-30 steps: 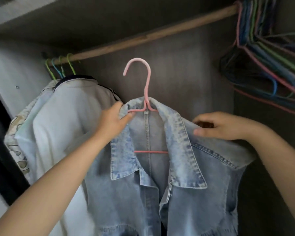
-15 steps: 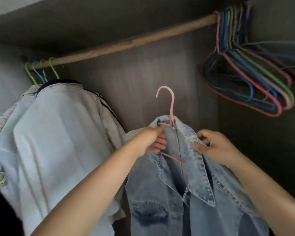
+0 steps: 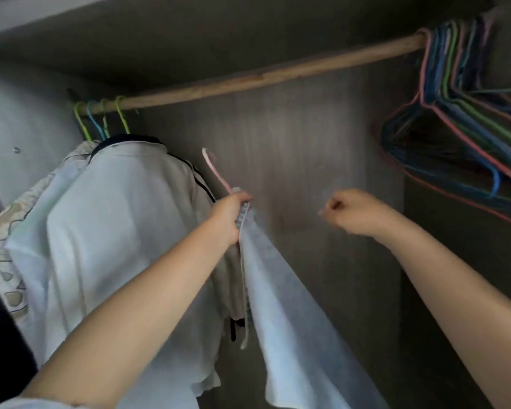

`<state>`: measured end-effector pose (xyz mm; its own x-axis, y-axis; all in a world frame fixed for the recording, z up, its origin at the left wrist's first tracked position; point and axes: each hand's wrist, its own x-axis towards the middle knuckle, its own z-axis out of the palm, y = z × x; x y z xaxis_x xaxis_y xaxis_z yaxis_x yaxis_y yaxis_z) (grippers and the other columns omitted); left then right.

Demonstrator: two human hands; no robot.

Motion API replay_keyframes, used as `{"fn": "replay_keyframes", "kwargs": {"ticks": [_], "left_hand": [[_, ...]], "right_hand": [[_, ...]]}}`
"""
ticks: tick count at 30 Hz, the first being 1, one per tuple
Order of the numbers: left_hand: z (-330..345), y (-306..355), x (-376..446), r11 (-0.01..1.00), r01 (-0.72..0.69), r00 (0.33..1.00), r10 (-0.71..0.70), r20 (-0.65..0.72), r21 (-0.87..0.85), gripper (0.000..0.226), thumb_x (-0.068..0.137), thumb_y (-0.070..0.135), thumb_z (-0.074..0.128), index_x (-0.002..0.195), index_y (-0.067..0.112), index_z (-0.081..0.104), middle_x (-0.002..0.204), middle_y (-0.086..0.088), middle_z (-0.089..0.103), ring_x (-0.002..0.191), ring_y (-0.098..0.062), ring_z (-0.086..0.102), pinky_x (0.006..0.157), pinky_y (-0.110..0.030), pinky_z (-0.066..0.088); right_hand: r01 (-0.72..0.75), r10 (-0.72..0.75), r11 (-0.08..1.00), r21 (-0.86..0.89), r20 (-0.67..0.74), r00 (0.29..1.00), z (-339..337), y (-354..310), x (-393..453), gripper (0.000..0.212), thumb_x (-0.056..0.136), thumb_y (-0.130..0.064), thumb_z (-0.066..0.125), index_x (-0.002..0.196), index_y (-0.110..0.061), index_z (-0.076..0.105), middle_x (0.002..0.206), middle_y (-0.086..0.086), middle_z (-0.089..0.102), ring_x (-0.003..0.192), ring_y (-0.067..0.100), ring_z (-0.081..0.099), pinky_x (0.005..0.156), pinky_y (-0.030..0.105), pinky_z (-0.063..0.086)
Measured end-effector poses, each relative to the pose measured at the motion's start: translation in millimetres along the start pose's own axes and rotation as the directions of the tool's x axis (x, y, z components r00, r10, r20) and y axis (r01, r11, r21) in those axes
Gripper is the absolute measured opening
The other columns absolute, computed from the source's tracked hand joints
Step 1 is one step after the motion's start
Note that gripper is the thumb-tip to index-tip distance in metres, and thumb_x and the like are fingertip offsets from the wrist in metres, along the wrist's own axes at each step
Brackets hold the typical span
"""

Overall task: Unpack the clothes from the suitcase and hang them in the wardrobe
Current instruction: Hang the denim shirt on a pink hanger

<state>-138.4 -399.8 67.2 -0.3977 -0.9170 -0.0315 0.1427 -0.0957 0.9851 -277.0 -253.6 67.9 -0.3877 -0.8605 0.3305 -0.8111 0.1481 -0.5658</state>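
Step in hand: hanging the denim jacket (image 3: 281,290) in the wardrobe; judged mid-transfer, not yet on the rail.
Left hand (image 3: 229,215): fingers curled tight round the jacket collar and the neck of the pink hanger (image 3: 216,169); the hook points toward 11 o'clock, clear of the rail.
Right hand (image 3: 351,211): at 3 o'clock of the left hand, apart from the garment; fingers curled, holding nothing visible.
Jacket position: edge-on, trailing toward 5 o'clock, just beside the white shirt (image 3: 109,231).
Wooden rail (image 3: 263,76): bare stretch at 12 o'clock of the hook, between hung garments and the spare hangers (image 3: 460,113).
Next move: judged to need a lift and a turn of the hook over the bare rail.
Note: motion blur; finger detail uncertain.
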Motion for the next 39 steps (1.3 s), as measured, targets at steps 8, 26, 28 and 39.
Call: {"fn": "replay_keyframes", "kwargs": {"ticks": [8,26,28,39], "left_hand": [[-66,93,4,0.736,-0.354,0.836,0.525,-0.157,0.577,0.021,0.069,0.017,0.071,0.057,0.009,0.056,0.058,-0.005,0.050,0.061,-0.019,0.051,0.057,-0.027,0.039],[-133,181,103,0.506,-0.259,0.792,0.598,-0.118,0.822,0.030,0.086,0.024,0.062,0.104,0.000,0.065,0.108,-0.017,0.065,0.102,-0.031,0.060,0.094,-0.038,0.047],[-135,183,106,0.470,-0.239,0.803,0.588,-0.099,0.850,0.033,0.087,0.024,0.060,0.109,0.000,0.063,0.110,-0.016,0.064,0.104,-0.031,0.058,0.094,-0.036,0.046],[-134,160,113,0.160,-0.079,0.847,0.532,-0.019,0.984,0.044,0.093,0.036,0.046,0.119,0.002,0.055,0.119,-0.020,0.059,0.109,-0.033,0.056,0.085,-0.034,0.046]], "right_hand": [[0.172,-0.300,0.914,-0.367,-0.325,0.897,-3,-89,88,0.038,0.088,-0.022,0.052,0.120,0.000,0.050,0.126,0.022,0.050,0.122,0.033,0.043,0.096,0.037,0.038],[0.189,-0.454,0.730,-0.657,-0.259,0.853,7,-129,179,0.073,0.087,-0.017,0.051,0.147,-0.013,0.010,0.156,0.001,-0.006,0.144,0.020,-0.007,0.112,0.054,-0.006],[0.183,-0.439,0.727,-0.662,-0.244,0.865,7,-131,179,0.076,0.086,-0.021,0.052,0.147,-0.013,0.007,0.156,0.001,-0.008,0.143,0.020,-0.008,0.112,0.052,-0.008],[0.194,-0.410,0.747,-0.636,-0.211,0.888,1,-136,173,0.082,0.084,-0.029,0.058,0.147,-0.016,0.007,0.156,0.000,-0.007,0.143,0.019,-0.006,0.114,0.046,-0.007]]}}
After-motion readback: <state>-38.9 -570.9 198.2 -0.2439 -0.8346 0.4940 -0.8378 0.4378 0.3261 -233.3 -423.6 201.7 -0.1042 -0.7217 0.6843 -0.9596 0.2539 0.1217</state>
